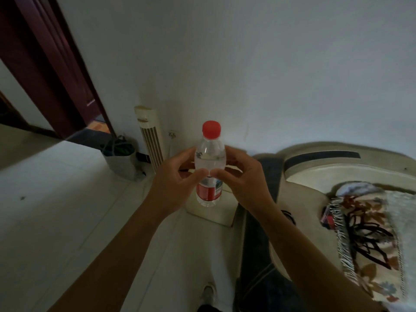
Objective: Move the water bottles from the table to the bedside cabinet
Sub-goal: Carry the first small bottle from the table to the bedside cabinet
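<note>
Head: both hands [174, 176] [242, 176] grip upright water bottle [209, 163]

No writing can be read anywhere. The clear plastic water bottle with a red cap [210, 158] carries a red and white label [208, 191] round its lower body, but any print on it is too small and blurred to make out.
</note>
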### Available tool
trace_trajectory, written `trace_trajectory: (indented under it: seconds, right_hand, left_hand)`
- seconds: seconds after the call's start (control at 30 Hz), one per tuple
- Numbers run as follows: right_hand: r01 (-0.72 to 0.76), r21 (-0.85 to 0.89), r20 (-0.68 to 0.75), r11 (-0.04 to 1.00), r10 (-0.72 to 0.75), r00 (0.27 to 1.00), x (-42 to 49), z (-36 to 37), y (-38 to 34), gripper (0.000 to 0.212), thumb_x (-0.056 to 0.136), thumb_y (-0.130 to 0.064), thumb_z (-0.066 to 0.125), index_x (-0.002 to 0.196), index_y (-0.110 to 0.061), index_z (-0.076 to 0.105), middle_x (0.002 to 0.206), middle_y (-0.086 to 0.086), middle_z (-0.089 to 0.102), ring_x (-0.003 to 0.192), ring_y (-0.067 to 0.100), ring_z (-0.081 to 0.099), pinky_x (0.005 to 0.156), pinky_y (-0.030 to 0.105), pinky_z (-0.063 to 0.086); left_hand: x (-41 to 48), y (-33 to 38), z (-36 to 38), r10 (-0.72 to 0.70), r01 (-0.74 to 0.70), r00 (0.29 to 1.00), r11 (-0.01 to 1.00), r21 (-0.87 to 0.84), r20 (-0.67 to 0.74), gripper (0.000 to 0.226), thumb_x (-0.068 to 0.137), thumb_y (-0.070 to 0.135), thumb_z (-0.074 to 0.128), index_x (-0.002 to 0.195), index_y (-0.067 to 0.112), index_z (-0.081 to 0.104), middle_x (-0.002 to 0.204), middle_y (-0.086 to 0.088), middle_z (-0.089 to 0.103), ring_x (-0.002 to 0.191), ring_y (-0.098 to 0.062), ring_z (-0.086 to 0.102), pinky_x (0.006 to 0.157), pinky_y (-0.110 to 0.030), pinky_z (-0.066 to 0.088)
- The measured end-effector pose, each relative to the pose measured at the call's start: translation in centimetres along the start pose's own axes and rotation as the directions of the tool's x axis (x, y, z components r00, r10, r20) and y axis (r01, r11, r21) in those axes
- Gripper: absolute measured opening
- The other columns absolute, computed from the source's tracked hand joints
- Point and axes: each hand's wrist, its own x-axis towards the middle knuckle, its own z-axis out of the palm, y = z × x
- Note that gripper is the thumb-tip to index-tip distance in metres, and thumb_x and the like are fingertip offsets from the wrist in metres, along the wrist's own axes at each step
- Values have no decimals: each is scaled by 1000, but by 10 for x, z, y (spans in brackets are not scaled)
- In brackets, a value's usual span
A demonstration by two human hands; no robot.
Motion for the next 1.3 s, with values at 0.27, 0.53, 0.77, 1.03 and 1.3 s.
trace_trajectory:
  seconds: [0.27, 0.53, 0.77, 1.03, 1.3]
  right_hand:
    - [-31, 10, -34, 999, 31, 999, 129, 18, 59, 54, 81, -23, 79, 132, -20, 60, 120, -9, 70, 109, 7, 69, 94, 26, 58]
    - [-112, -32, -92, 993, 109, 990, 222, 30, 97, 58, 78, -32, 78, 131, -15, 63, 123, -3, 70, 112, 10, 68, 97, 36, 59]
    - [-204, -86, -191, 975, 185, 964, 306, 58, 144, 56, 79, -31, 79, 130, -14, 63, 125, -1, 69, 113, 11, 68, 97, 38, 59]
    - [-327, -111, -289, 938, 285, 914, 388, 90, 195, 64, 75, -32, 79, 133, -12, 62, 126, -2, 69, 115, 11, 68, 98, 37, 59]
    - [-425, -114, -345, 898, 365, 865, 425, 93, 268, 64, 75, -33, 76, 135, -15, 61, 128, -5, 68, 115, 4, 65, 96, 31, 59]
  left_hand:
    - [136, -65, -13, -72, 74, 996, 997, -27, 44, 48, 89, 11, 68, 135, 21, 58, 119, 9, 70, 109, -4, 67, 91, -22, 55]
    - [240, -123, -24, -102, 113, 983, 992, -62, 150, 59, 86, 32, 67, 141, 17, 52, 127, 1, 67, 117, -16, 65, 97, -43, 56]
    - [343, -198, -39, -93, 121, 958, 989, -90, 270, 62, 81, 44, 67, 138, 24, 54, 127, 6, 66, 116, -13, 64, 95, -42, 57]
    - [443, -274, -53, -70, 119, 919, 988, -102, 387, 62, 79, 50, 67, 136, 31, 53, 127, 7, 66, 112, -11, 65, 91, -37, 59]
    - [497, -350, -20, -97, 159, 876, 983, -92, 473, 67, 80, 51, 65, 141, 23, 52, 130, 6, 65, 113, -10, 64, 93, -38, 57]
